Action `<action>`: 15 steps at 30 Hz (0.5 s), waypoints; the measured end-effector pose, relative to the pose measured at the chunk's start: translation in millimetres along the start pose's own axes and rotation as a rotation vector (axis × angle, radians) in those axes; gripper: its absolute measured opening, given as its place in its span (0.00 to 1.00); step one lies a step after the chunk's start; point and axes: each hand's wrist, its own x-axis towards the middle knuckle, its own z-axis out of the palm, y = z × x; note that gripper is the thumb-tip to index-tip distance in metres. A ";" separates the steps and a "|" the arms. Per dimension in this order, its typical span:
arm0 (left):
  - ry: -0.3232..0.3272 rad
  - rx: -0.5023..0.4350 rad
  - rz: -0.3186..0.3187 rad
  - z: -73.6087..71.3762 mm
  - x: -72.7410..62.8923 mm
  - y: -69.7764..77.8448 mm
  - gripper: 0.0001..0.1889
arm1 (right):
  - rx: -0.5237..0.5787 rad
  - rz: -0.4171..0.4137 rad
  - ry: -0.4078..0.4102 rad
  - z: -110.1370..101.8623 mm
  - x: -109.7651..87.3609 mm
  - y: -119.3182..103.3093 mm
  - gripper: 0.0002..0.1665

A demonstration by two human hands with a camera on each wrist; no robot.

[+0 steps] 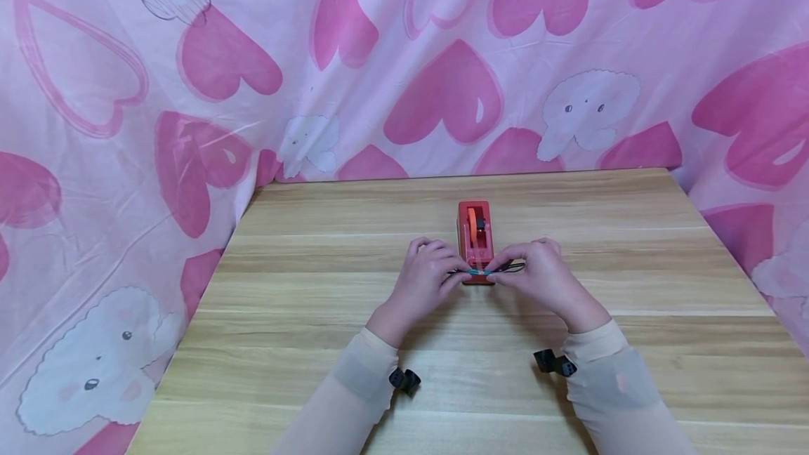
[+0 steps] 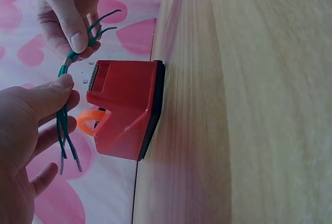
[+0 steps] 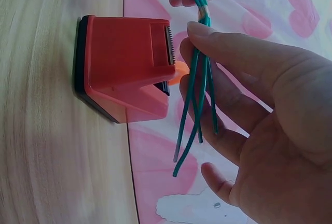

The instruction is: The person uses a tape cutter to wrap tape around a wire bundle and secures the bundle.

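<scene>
A bundle of thin green wires [image 3: 200, 86] is stretched between both hands in front of a red tape dispenser [image 1: 464, 237]. My left hand [image 1: 425, 278] pinches one side of the bundle between thumb and fingers. On the other side, my right hand [image 1: 542, 276] pinches it the same way. Between the two grips, a tan patch shows on the wires; I cannot tell what it is. Loose wire ends [image 2: 64, 143] fan out past each hand. The dispenser has a toothed cutter [image 3: 170, 45] and an orange ring [image 2: 89, 120] inside, close to the fingers.
The dispenser stands on a wood-grain table [image 1: 303, 300], toward its back half. Behind and at the sides hangs a pink cloth [image 1: 379, 90] with hearts. Small black devices [image 1: 404, 380] are strapped at both wrists.
</scene>
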 end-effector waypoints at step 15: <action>0.035 0.027 0.057 -0.6 -1.2 -0.1 0.04 | 0.011 -0.016 -0.003 1.9 0.5 1.3 0.09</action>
